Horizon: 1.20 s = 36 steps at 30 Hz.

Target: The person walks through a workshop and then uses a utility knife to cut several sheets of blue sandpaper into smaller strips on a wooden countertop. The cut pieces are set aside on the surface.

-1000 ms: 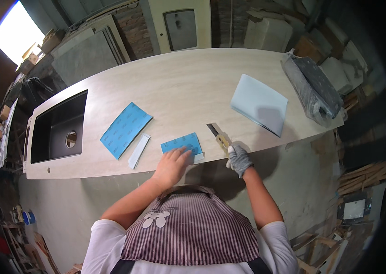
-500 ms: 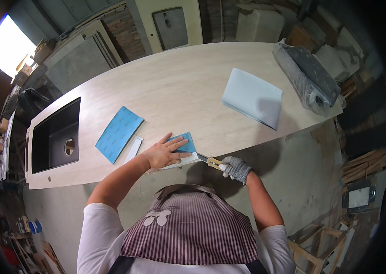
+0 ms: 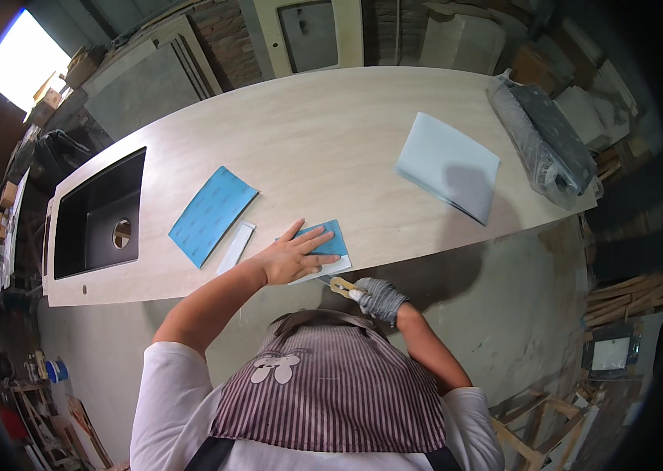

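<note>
The left hand [image 3: 294, 257] lies spread flat over the small blue sheet [image 3: 335, 246] at the worktop's [image 3: 308, 141] near edge, seemingly to stop it sliding, and the gloved right hand [image 3: 379, 301] is wrapped around the knife [image 3: 341, 286] just off that edge, perhaps for room; I can't tell from here whether the blade touches. Over left, a round drain hole [image 3: 121, 234] opens in the black sink [image 3: 92, 224], and at far right clear plastic [image 3: 516, 129] wraps a dark grey bundle [image 3: 549, 129].

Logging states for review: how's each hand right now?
Left hand: open, spread on the blue sheet.
Right hand: closed, gloved, holding the yellow-handled knife.
</note>
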Each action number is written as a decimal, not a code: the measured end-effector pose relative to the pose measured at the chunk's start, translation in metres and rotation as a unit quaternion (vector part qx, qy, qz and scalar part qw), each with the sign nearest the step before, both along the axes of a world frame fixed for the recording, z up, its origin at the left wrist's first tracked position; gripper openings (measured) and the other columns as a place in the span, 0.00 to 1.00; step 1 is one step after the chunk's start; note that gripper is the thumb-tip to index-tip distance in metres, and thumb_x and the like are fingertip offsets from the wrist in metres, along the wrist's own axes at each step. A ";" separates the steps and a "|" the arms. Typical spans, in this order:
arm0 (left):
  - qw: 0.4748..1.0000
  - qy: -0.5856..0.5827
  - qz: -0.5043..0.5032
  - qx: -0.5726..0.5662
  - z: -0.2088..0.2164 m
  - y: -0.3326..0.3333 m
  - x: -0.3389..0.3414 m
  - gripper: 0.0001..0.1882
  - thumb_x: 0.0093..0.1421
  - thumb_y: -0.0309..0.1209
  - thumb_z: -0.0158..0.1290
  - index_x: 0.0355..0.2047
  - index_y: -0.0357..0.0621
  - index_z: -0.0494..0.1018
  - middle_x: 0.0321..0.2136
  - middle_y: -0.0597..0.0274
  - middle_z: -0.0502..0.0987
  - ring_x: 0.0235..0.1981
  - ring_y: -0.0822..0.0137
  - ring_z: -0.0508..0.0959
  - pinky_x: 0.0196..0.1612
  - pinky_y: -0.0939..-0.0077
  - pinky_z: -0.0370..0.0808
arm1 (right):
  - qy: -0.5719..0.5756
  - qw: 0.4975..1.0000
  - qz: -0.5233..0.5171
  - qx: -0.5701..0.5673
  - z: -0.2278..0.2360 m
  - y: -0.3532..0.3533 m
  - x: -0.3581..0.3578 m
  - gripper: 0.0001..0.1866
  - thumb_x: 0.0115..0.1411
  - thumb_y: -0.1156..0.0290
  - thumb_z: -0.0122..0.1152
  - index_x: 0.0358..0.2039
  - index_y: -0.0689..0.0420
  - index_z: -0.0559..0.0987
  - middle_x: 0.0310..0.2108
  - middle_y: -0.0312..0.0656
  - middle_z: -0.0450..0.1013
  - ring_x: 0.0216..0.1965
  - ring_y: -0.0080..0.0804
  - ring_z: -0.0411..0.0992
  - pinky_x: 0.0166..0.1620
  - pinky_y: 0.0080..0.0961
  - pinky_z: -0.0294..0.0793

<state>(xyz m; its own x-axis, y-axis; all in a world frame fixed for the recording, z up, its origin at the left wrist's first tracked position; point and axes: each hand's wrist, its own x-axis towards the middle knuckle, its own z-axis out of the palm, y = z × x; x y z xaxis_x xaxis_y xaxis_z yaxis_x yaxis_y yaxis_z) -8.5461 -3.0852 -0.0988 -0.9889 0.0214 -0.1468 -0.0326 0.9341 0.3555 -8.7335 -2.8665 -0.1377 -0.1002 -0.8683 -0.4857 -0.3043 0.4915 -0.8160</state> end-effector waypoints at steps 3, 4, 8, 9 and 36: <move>1.000 -0.005 0.001 0.000 0.000 -0.001 0.001 0.22 0.73 0.49 0.36 0.65 0.75 0.64 0.73 0.59 0.49 0.74 0.58 0.44 0.74 0.46 0.32 | 0.030 0.999 0.021 0.008 -0.006 -0.009 0.019 0.18 0.65 0.60 0.56 0.46 0.62 0.79 0.38 0.57 0.78 0.39 0.49 0.78 0.44 0.39 0.76; 1.000 -0.007 0.000 0.002 0.001 -0.001 0.000 0.22 0.73 0.49 0.36 0.65 0.75 0.64 0.73 0.59 0.49 0.74 0.58 0.44 0.74 0.46 0.32 | 0.055 0.996 0.055 -0.035 -0.009 -0.012 0.024 0.17 0.65 0.60 0.56 0.43 0.62 0.79 0.35 0.56 0.78 0.37 0.49 0.77 0.42 0.39 0.76; 1.000 -0.002 -0.007 0.003 0.001 -0.002 -0.002 0.23 0.72 0.47 0.39 0.66 0.75 0.64 0.73 0.59 0.49 0.74 0.59 0.44 0.74 0.47 0.33 | 0.076 0.951 0.187 -0.234 0.012 -0.023 0.048 0.17 0.66 0.58 0.53 0.37 0.62 0.79 0.33 0.55 0.77 0.36 0.55 0.75 0.42 0.44 0.74; 1.000 0.001 -0.008 0.000 0.000 -0.002 -0.001 0.23 0.72 0.46 0.40 0.66 0.75 0.63 0.73 0.59 0.49 0.74 0.59 0.44 0.75 0.47 0.34 | 0.079 0.962 0.188 -0.182 -0.001 -0.017 0.052 0.18 0.66 0.58 0.53 0.39 0.61 0.79 0.34 0.55 0.77 0.36 0.54 0.75 0.43 0.44 0.74; 0.952 0.111 0.280 -0.042 0.008 0.081 0.028 0.16 0.54 0.31 0.58 0.43 0.44 0.73 0.40 0.55 0.72 0.45 0.53 0.72 0.48 0.60 0.70 | 0.335 0.873 0.158 -0.319 0.008 -0.060 -0.017 0.29 0.56 0.50 0.61 0.54 0.53 0.76 0.51 0.47 0.75 0.51 0.48 0.72 0.57 0.45 0.67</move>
<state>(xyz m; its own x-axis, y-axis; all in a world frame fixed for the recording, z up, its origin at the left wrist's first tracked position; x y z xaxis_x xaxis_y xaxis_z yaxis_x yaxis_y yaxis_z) -8.5182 -3.0039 -0.0904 -0.8482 -0.5220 0.0897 -0.4675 0.8175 0.3365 -8.7504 -2.9262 -0.1294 0.1175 -0.9763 0.1819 -0.8557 -0.1925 -0.4804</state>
